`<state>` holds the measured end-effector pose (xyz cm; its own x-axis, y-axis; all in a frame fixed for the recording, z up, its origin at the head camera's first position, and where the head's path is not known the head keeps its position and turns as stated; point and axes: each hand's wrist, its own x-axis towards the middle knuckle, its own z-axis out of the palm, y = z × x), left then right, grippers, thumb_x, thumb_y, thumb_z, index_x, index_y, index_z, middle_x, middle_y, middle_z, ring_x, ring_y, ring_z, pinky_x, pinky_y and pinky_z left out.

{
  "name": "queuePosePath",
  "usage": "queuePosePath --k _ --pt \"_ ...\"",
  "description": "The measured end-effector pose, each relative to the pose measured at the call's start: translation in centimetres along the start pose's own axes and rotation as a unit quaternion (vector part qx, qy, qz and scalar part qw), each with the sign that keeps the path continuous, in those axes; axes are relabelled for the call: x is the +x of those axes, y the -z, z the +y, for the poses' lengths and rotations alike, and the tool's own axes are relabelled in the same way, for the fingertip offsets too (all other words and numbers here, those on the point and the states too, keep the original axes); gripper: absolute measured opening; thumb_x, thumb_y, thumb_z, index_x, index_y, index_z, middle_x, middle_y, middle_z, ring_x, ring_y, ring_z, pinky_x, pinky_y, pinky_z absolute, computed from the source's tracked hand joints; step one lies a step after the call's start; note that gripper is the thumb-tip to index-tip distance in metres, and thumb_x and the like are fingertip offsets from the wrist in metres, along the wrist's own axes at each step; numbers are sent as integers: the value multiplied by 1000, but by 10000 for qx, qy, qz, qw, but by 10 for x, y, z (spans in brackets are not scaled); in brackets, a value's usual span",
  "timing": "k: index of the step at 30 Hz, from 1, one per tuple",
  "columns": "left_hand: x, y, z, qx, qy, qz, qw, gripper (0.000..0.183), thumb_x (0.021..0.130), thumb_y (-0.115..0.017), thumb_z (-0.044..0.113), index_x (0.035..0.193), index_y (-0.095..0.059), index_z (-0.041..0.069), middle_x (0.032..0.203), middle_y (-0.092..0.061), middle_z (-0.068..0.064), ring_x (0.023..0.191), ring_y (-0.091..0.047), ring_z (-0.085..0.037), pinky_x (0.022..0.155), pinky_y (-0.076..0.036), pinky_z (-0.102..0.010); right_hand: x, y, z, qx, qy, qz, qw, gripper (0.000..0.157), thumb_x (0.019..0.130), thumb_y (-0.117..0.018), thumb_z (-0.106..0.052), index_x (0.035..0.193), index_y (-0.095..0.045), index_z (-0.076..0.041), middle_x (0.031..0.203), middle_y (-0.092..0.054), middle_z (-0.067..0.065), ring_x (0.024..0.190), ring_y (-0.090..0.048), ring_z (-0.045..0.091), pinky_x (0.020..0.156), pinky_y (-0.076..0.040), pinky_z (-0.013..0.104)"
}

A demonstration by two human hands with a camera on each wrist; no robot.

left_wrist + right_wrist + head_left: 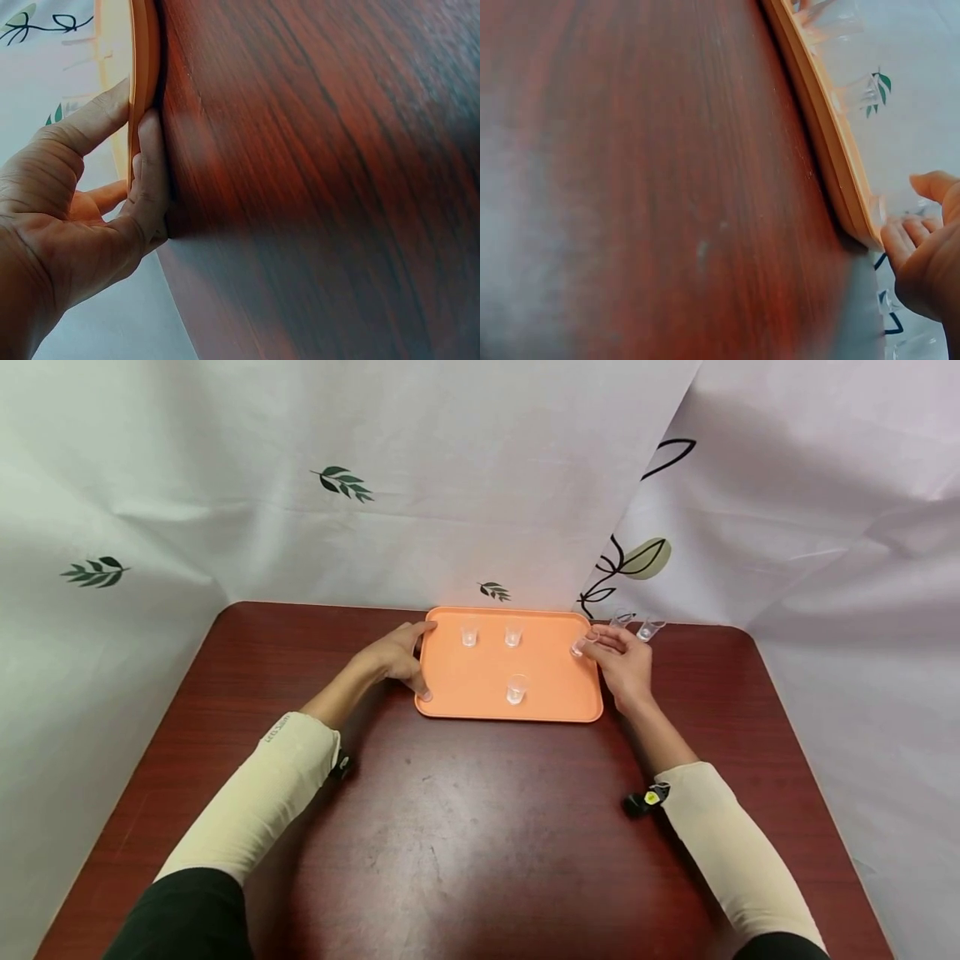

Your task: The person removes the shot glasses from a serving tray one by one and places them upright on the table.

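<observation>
An orange tray (480, 664) lies near the back edge of the table. My left hand (390, 657) grips its left end, with the thumb at the front corner; in the left wrist view, other fingers (152, 142) reach along the outside of the rim. Over the right end of the tray, my right hand (624, 667) holds a small clear plastic cup (578, 647) by thumb and fingers. Three similar cups stand upright on the tray: a back left cup (469, 636), a back middle cup (513, 636) and a front cup (517, 692).
Beyond the right hand, two more clear cups are at the table's back edge, one cup (649, 629) tilted in view and another cup (622, 619) partly hidden. A white patterned sheet (420, 527) hangs behind the dark red wooden table (480, 827).
</observation>
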<state>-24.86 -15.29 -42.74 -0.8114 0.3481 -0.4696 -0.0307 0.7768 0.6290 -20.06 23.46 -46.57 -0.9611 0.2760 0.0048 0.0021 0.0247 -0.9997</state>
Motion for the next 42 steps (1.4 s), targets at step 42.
queuePosePath --k 42 --pt "-1 3 1 75 101 -98 9999 150 67 -108 1 184 -14 18 172 -34 -23 152 -43 -38 127 -43 -52 20 100 -5 455 -347 1141 9918 41 85 -90 9 124 -80 3 87 -83 -11 88 -76 1 77 -60 13"
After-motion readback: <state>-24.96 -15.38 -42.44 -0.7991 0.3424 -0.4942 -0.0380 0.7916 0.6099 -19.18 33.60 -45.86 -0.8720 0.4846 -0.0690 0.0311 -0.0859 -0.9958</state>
